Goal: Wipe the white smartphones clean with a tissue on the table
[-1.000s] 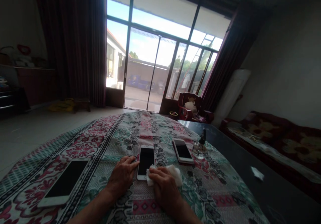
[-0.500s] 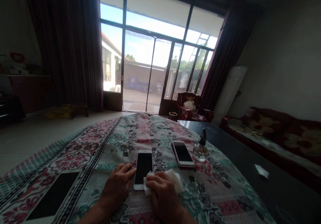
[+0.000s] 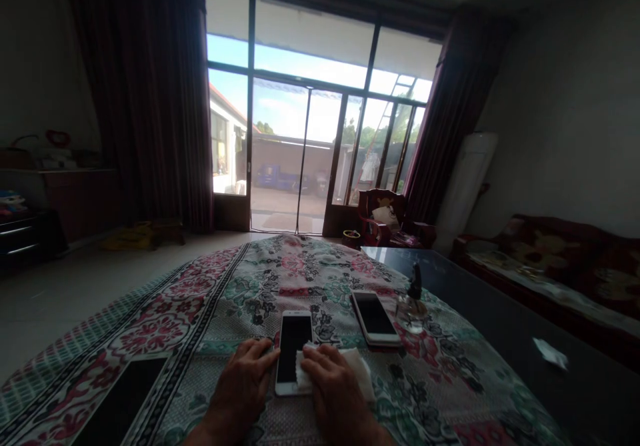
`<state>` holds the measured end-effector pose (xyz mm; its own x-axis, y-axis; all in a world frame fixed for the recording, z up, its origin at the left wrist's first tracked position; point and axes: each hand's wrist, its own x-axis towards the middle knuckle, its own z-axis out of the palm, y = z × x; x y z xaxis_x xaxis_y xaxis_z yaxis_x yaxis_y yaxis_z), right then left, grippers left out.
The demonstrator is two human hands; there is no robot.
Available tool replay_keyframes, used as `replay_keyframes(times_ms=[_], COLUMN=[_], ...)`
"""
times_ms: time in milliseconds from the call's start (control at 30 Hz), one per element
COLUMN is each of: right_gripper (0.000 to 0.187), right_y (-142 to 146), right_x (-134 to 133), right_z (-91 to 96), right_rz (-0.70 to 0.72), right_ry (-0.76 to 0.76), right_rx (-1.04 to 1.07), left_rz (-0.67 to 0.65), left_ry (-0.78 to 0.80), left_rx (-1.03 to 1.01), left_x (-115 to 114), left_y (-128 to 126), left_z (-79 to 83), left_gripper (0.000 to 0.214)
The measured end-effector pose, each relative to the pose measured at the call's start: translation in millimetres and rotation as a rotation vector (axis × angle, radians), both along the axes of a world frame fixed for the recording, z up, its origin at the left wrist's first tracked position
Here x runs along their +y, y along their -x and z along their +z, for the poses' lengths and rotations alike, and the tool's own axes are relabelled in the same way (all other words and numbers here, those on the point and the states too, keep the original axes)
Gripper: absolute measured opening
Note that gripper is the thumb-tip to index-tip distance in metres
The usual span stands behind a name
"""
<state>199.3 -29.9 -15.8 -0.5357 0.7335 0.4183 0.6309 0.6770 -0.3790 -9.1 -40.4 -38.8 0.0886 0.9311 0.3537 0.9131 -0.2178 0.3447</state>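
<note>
While the head view shows the wiping in hand, the white phone [image 3: 294, 341] lies face up on the patterned cloth [image 3: 300, 266] that covers the desk, between the person's two hands. The right hand [image 3: 334, 376] presses a folded white tissue [image 3: 361, 369] over the lower right part of the screen; its grip is closed down on the tissue, fingers side by side, though the thumb's hold underneath is hidden. The left hand [image 3: 246, 374] has a loose grip with bent, slightly parted fingers, its fingertips at the phone's left edge, enclosing nothing.

The work seems partway through: the tissue is on the glass, and the upper screen lies bare beyond it. Which areas are already clean cannot be told. A second phone [image 3: 376, 316] lies beyond the right hand, and a third [image 3: 120, 403] lies at the lower left, cut by the frame; neither is touched, and whether they are finished or waiting is unclear. A clear bottle [image 3: 411, 316] with a black top stands beside the second phone, and a crumpled tissue [image 3: 550, 353] lies farther right on a dark surface [image 3: 495, 326].

No brand, label or writing is legible on the phones or the bottle.
</note>
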Motion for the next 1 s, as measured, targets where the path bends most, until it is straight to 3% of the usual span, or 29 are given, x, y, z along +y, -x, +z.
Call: replay_keyframes(times_ms=[367,700,1000], right_gripper=[0.041,0.042,0.042], right_y=[5,-8,10], right_x=[-16,-2,-23], right_z=[3.2,-2.2,2.5], right_rz=[0.226,-0.083,0.208], right_ry=[-0.036,-0.046,-0.057], right_rx=[-0.077,-0.021,-0.112], left_rz=[-0.009,-0.019,-0.017], left_ry=[-0.014,-0.034,-0.056], left_rx=[0.011,0.004,-0.019], left_x=[0,-1,-1], left_y=[1,2,1], left_z=[0.6,-1.2,-1.5], left_gripper=[0.044,0.043,0.041])
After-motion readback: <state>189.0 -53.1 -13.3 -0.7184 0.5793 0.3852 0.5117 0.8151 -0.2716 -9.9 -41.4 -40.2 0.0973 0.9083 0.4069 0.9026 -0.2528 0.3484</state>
